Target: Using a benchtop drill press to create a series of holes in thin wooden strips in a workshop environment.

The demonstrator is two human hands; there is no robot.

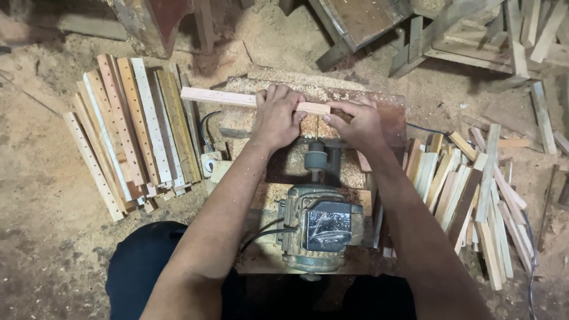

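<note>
Both my hands hold a pale wooden slat lying crosswise on a sawdust-covered wooden block. My left hand grips the slat near its middle. My right hand pinches its right end. Just in front of the slat a thin drill bit points at it from a chuck on a grey electric motor mounted on a board between my arms.
A stack of slats with rows of drilled holes lies on the floor at left. A heap of plain slats lies at right. A switch box with cable sits left of the motor. Timber offcuts and sawdust cover the far floor.
</note>
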